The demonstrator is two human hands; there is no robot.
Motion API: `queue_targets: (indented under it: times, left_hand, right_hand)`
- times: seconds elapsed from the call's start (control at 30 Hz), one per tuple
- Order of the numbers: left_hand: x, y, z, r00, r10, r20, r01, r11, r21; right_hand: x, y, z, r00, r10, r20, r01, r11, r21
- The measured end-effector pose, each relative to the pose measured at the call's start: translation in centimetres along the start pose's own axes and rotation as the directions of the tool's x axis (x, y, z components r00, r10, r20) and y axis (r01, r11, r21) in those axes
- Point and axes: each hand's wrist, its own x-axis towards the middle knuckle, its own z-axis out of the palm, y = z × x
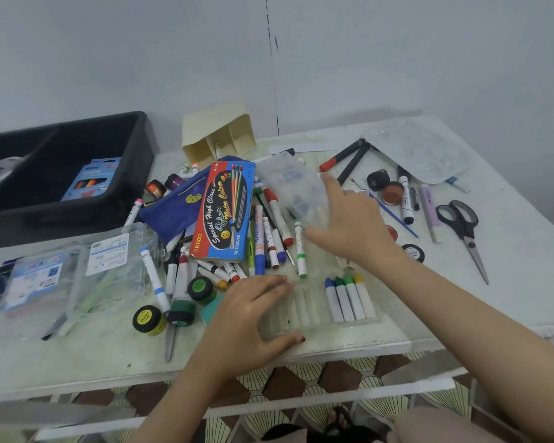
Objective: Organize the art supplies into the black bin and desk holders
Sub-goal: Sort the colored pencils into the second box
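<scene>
My left hand (pixel 253 314) lies flat on the left end of a clear plastic marker tray (pixel 304 311), fingers at its far edge and thumb at its near edge. Several white markers (pixel 349 298) with coloured caps sit in the tray's right slots. My right hand (pixel 349 225) hovers open with spread fingers over the pile of loose markers (pixel 275 231), its fingertips at a clear plastic case (pixel 291 187). The black bin (pixel 138 145) stands at the back left with a blue crayon pack (pixel 90 180) inside. A cream desk holder (pixel 218 132) lies tipped behind the pile.
A red-and-blue watercolour box (pixel 224 212) rests on a blue pouch (pixel 173 209). Paint pots (pixel 147 319), clear packs (pixel 109 266) and a paint tube lie at the left. Black scissors (pixel 461 225), a clear palette (pixel 419 148) and pens lie at the right. The table's front edge is close below my hands.
</scene>
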Motion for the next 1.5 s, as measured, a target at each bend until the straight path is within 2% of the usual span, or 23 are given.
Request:
queue_targets:
  times: [0.2,0.27,0.37,0.43,0.5,0.6,0.67,0.8,0.97,1.27,1.37,1.43,1.5]
  left_hand:
    - [0.5,0.1,0.2,0.999,-0.033,0.012,0.033,0.999,0.02]
    - [0.4,-0.1,0.1,0.999,-0.031,0.021,0.031,0.999,0.009]
    - [0.6,-0.4,-0.3,0.996,-0.069,-0.058,0.067,0.997,-0.045]
    - [1.1,-0.8,-0.9,0.989,-0.07,-0.134,0.072,0.997,0.012]
    - [1.5,-1.4,-1.5,0.981,-0.04,-0.19,0.062,0.992,0.112]
    - [1.9,-2.3,-2.1,0.973,-0.044,-0.227,0.097,0.968,0.23]
    - [1.9,-2.8,-2.4,0.971,-0.075,-0.226,0.144,0.94,0.309]
    - [1.9,-4.1,-2.7,0.968,-0.146,-0.202,0.212,0.91,0.356]
    - [1.8,-4.8,-3.2,0.958,-0.211,-0.195,0.266,0.91,0.318]
    - [2.5,-5.9,-4.1,0.893,-0.319,-0.317,0.417,0.853,0.315]
    - [2.4,-6.7,-4.8,0.884,-0.301,-0.358,0.413,0.861,0.295]
    - [2.2,-7.0,-5.2,0.886,-0.287,-0.364,0.396,0.877,0.272]
    - [2.1,-7.2,-5.6,0.881,-0.297,-0.369,0.384,0.903,0.192]
  right_hand:
    - [0.7,3.7,-1.6,0.995,0.086,-0.039,-0.082,0.992,0.099]
    - [0.9,4.8,-1.6,0.993,0.122,-0.009,-0.121,0.991,0.049]
    - [1.2,5.5,-1.2,0.984,0.173,0.047,-0.172,0.985,-0.034]
    - [0.9,4.8,-0.8,0.991,0.13,0.016,-0.13,0.991,-0.033]
    - [0.4,3.2,-0.6,1.0,0.012,-0.009,-0.011,1.0,0.008]
    - [-0.4,0.3,0.3,0.981,-0.173,0.082,0.17,0.984,0.048]
    - [-0.7,-1.3,1.4,0.959,-0.24,0.149,0.24,0.971,0.015]
    - [-0.7,-2.5,3.2,0.941,-0.23,0.249,0.247,0.968,-0.036]
    - [-0.3,-1.8,2.5,0.934,-0.217,0.285,0.24,0.97,-0.049]
    - [-0.8,-2.1,2.8,0.963,-0.216,0.16,0.243,0.954,-0.175]
    - [-0.8,-2.0,2.8,0.967,-0.218,0.13,0.239,0.955,-0.174]
    - [-0.7,-1.8,2.8,0.972,-0.205,0.118,0.221,0.964,-0.15]
    - [-0.7,-1.6,2.8,0.981,-0.172,0.085,0.175,0.984,-0.033]
